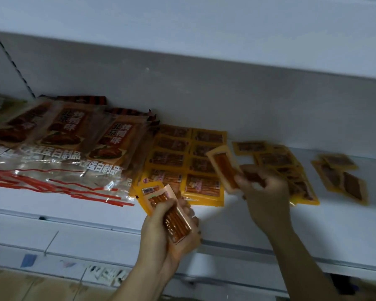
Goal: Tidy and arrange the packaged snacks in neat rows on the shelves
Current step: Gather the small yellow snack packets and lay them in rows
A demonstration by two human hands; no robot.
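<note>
Small yellow snack packets [183, 157] lie in two neat columns on the white shelf [258, 222]. My left hand [172, 231] grips a small stack of these packets [167, 208] just in front of the columns, over the shelf's front edge. My right hand [265, 192] pinches one packet [224, 170], turned back side up, and seems to hold another under its fingers. It hovers between the columns and a loose heap of yellow packets [291, 170] to the right. A few more packets [343, 177] lie scattered farther right.
Large clear bags with red strips and orange labels [59, 148] overlap on the shelf's left part. An upper shelf [182, 29] hangs overhead. Price tags [28, 260] line the shelf's front rail. Cardboard boxes [30, 287] stand below.
</note>
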